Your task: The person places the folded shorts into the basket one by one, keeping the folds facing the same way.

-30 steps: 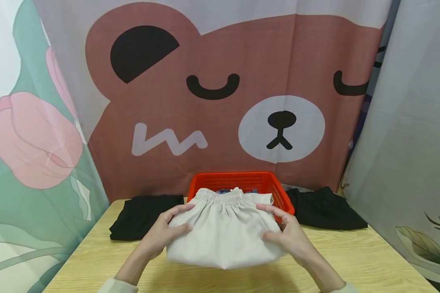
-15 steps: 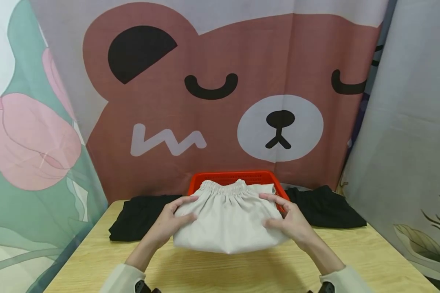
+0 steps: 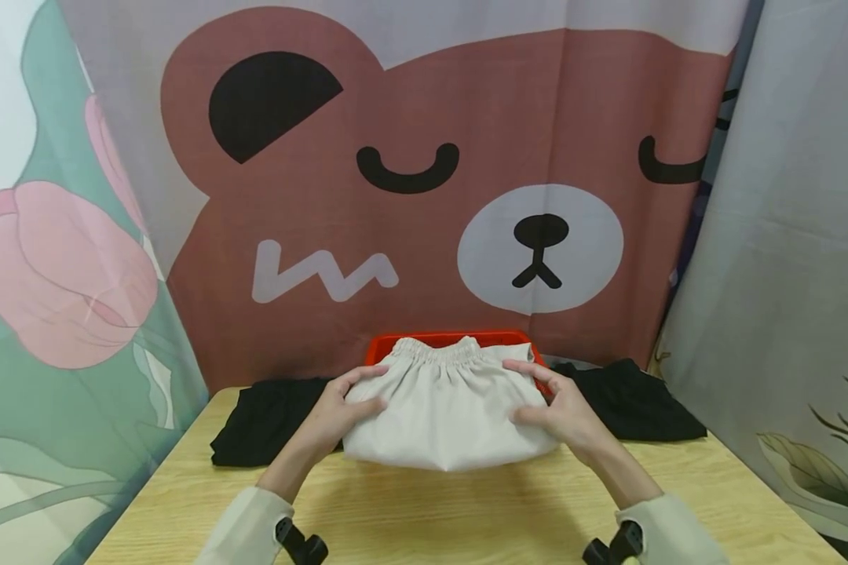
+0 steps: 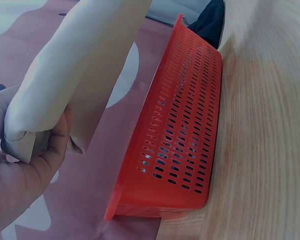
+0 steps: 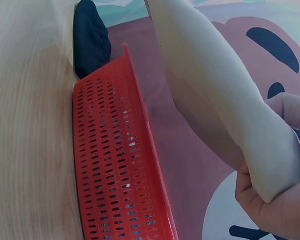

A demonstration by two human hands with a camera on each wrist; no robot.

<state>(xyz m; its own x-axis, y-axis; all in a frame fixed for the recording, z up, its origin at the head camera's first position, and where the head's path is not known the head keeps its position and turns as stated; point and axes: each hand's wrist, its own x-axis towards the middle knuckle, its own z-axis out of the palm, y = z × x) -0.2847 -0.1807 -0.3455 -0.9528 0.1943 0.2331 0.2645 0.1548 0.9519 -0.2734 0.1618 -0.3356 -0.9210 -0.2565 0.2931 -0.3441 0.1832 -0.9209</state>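
A folded off-white garment with a gathered elastic waistband, likely shorts (image 3: 445,416), hangs above the table in front of the red basket. My left hand (image 3: 342,412) grips its left side, thumb on the near face and fingers curled behind. On the opposite side my right hand (image 3: 561,408) holds it the same way. Both wrist views show the folded shorts (image 4: 65,70) raised clear of the wood, with fingers wrapped round their edges. The red plastic basket (image 5: 117,150) stands behind and below them; its contents are mostly hidden, with bits of blue and white showing through the slots.
A folded black garment (image 3: 265,424) lies on the table to the left of the basket, and another black garment (image 3: 629,400) to the right. The light wooden table (image 3: 424,526) meets printed curtains (image 3: 424,220) at the back and sides.
Both hands have moved the off-white shorts forward and slightly up, so they now cover more of the basket. The grip looks the same, and the black garments have not moved.
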